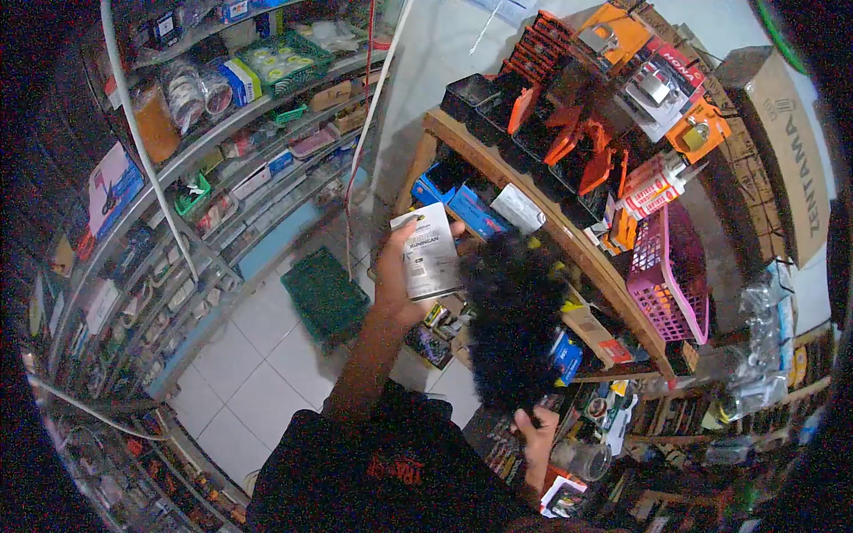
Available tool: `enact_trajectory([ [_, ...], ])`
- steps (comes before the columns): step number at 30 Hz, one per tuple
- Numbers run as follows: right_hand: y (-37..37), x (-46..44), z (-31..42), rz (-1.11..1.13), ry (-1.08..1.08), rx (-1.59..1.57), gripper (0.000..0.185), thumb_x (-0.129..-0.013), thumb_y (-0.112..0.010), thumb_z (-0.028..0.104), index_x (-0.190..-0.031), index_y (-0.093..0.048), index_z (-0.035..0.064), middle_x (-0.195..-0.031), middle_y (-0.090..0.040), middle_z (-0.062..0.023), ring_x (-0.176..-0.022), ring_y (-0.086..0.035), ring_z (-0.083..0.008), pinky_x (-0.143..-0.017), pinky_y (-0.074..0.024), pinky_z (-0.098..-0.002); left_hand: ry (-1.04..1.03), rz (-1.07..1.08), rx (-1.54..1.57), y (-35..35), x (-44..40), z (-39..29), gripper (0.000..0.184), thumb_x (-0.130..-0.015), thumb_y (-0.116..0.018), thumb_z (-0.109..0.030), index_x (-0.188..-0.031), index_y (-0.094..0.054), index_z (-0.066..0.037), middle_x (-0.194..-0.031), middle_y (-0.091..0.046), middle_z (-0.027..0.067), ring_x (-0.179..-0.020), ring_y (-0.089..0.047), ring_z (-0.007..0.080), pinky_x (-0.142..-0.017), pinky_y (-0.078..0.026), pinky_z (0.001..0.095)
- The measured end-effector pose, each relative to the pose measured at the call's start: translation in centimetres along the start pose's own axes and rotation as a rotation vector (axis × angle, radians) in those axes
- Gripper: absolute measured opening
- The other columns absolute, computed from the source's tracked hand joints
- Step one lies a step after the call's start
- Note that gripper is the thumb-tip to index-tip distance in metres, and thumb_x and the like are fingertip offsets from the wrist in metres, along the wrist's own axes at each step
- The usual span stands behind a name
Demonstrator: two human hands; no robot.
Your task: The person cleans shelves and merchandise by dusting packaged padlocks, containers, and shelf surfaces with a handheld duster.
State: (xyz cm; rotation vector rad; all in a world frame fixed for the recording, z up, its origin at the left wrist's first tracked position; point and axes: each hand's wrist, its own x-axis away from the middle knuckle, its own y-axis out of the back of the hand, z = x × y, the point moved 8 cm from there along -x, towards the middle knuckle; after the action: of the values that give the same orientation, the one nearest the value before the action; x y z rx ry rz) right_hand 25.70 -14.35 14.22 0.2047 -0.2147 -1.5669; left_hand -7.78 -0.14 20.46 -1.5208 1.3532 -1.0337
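My left hand [391, 280] holds up a white card package [428, 251] with dark print, its fingers and thumb round the edges. My right hand [536, 440] is lower, at the bottom end of a dark, fluffy duster [511, 324], with its fingers closed round it. The duster stands upright in the view, just right of the package, and hides part of the wooden shelf [542, 218]. Its handle cannot be made out.
Glass-fronted shelves [204, 151] of small goods curve along the left. A green basket [326, 298] sits on the tiled floor [253, 369]. Black bins with orange items, a pink basket [666, 280] and a large carton [782, 151] are at the right.
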Motion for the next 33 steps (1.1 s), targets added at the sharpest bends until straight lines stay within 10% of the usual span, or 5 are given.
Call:
enact_trajectory([
  [7, -4.3, 0.7, 0.1, 0.193, 0.085, 0.054, 0.029, -0.081, -0.066, -0.007, -0.110, -0.062, -0.0008, -0.084, -0.062, -0.0095, -0.065, -0.060, -0.0148, -0.059, -0.0495, -0.0289, -0.031, 0.243, 0.330, -3.1, 0.8, 0.1, 0.086, -0.087, -0.024, -0.073, -0.139, -0.033, -0.005, -0.136, -0.043, 0.0276, -0.125, -0.041, 0.0472, -0.104, -0.029, 0.0628],
  [11, -4.0, 1.7, -0.8, 0.044, 0.175, 0.102, 0.026, -0.081, -0.065, -0.008, -0.106, -0.062, -0.0029, -0.083, -0.063, -0.0112, -0.065, -0.060, -0.0151, -0.059, -0.0485, -0.0298, -0.032, 0.327, 0.362, -2.6, -0.3, 0.2, 0.094, -0.079, -0.042, -0.076, -0.142, -0.030, -0.008, -0.143, -0.031, 0.0262, -0.128, -0.036, 0.0476, -0.103, -0.032, 0.0623],
  [26, -4.6, 1.3, -1.1, 0.098, 0.172, 0.147, 0.031, -0.082, -0.068, -0.002, -0.110, -0.056, 0.0035, -0.080, -0.061, -0.0101, -0.064, -0.060, -0.0157, -0.061, -0.0492, -0.0308, -0.028, 0.298, 0.327, -3.7, -0.3, 0.2, 0.091, -0.081, -0.042, -0.073, -0.143, -0.028, -0.007, -0.138, -0.039, 0.0273, -0.127, -0.036, 0.0493, -0.103, -0.029, 0.0641],
  [27, -4.7, 1.1, 0.4, 0.144, 0.218, 0.148, 0.031, -0.082, -0.068, -0.002, -0.110, -0.056, 0.0038, -0.079, -0.060, -0.0099, -0.064, -0.060, -0.0158, -0.061, -0.0492, -0.0311, -0.011, 0.381, 0.389, -4.7, 0.1, 0.1, 0.088, -0.086, -0.025, -0.072, -0.145, -0.023, -0.007, -0.143, -0.032, 0.0274, -0.129, -0.033, 0.0496, -0.108, -0.025, 0.0593],
  [33, -5.0, -0.2, -0.5, 0.163, 0.094, 0.011, 0.024, -0.084, -0.067, 0.000, -0.105, -0.057, 0.0013, -0.076, -0.060, -0.0090, -0.063, -0.059, -0.0155, -0.060, -0.0481, -0.0303, -0.017, 0.388, 0.276, -5.3, -0.3, 1.0, 0.088, -0.086, -0.023, -0.073, -0.144, -0.025, -0.007, -0.138, -0.040, 0.0274, -0.127, -0.041, 0.0427, -0.102, -0.035, 0.0578],
])
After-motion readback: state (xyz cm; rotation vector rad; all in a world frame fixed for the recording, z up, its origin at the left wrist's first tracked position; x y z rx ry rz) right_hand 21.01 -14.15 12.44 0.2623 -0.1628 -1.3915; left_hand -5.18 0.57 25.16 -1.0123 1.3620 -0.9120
